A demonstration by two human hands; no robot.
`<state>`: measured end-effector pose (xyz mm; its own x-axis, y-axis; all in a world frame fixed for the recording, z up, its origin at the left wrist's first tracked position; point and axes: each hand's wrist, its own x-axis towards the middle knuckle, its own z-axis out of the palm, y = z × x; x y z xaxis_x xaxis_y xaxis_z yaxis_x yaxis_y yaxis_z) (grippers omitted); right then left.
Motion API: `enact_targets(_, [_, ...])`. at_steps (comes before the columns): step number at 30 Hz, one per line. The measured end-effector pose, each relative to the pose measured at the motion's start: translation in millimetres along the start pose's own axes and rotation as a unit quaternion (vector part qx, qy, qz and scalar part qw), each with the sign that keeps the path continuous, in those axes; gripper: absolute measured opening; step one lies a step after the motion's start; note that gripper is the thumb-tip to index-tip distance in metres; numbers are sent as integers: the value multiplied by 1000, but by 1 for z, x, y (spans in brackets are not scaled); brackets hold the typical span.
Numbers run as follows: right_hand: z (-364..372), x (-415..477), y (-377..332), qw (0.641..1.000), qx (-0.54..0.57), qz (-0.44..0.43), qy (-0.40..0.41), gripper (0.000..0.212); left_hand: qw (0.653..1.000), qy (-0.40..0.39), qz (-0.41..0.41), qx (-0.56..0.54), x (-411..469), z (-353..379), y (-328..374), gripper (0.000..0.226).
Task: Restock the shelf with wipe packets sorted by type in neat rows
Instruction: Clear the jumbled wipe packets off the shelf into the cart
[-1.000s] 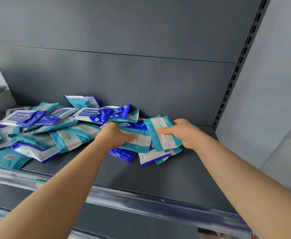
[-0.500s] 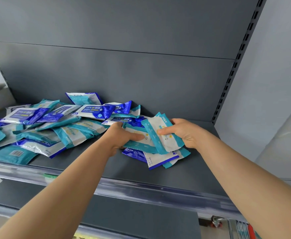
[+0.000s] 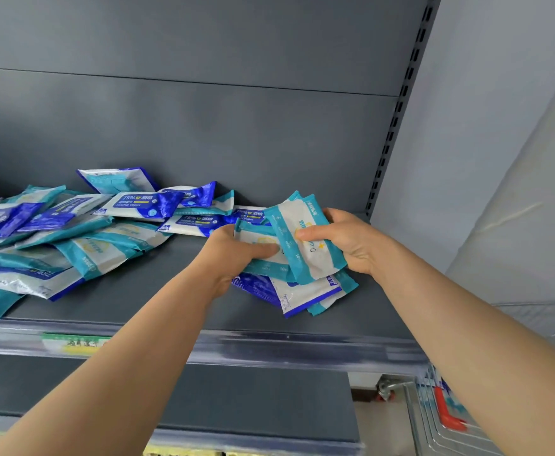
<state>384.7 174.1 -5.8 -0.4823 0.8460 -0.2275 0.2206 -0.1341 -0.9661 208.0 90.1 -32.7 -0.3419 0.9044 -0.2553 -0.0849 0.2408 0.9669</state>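
A loose heap of wipe packets, some teal and white, some dark blue and white, covers the left and middle of the grey shelf. My right hand grips a small stack of teal packets, tilted up off the shelf. My left hand holds another teal packet just left of that stack, its edge tucked against it. Under both hands lie a dark blue packet and a teal one, flat on the shelf.
The shelf's clear price rail runs along the front edge, with a green and yellow label at the left. A slotted upright bounds the shelf at the right. A lower shelf sits below. A wire cart shows at bottom right.
Both hands have lifted their teal packets slightly and brought them closer together. The camera has tilted down a little, so the lower shelf and cart now show.
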Motion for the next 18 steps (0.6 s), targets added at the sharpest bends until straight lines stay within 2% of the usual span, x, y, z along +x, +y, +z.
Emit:
enact_targets(2, [-7,-6,2,1000,19,-5,9,41,1000,-12,2,-6,-2,7,6,62])
enact_targets(6, [-22,-14,9,997,70,2,17,46,996,-60,-23,-60,-10,26,8,62])
enact_targets(9, [-38,-25,9,994,100,-20,38,46,997,-54,24,-59,-16,45,16,44])
enact_targets(13, [-81,-49,-2,987,124,-79,70,50,992,-64,103,-22,-20,87,41,53])
enact_targets(18, [-167,-86,6,977,141,-116,111,47,983,-105,149,37,-26,178,58,48])
